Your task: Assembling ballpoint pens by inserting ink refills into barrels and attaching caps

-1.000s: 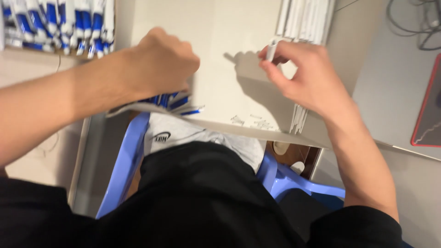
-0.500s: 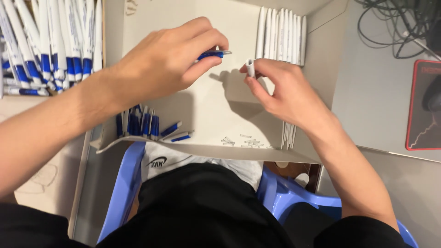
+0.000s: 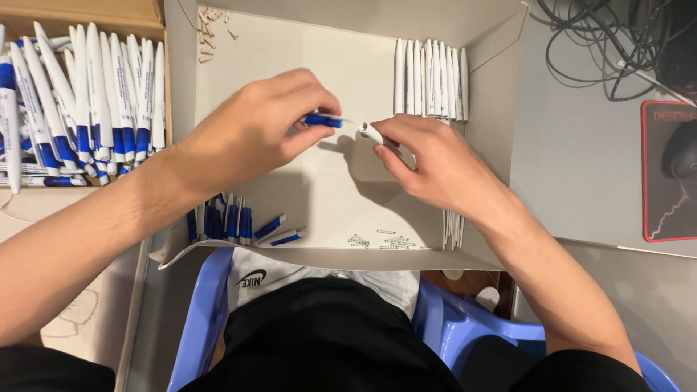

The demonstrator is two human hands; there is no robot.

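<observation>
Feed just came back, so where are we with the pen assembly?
Done: a box of finished pens at far left. In hand: the left hand holds a blue pen piece, the right hand a white barrel, tips close together. Left: a row of white barrels and blue pieces in the tray.

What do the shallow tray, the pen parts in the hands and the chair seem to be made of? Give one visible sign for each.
Shallow tray: probably cardboard, matt grey-white, with folded walls and a bent flap.
Blue pen part in the left hand and white barrel in the right hand: likely plastic, smooth, slightly glossy.
Chair: likely moulded plastic, even pale blue with rounded edges.
</observation>
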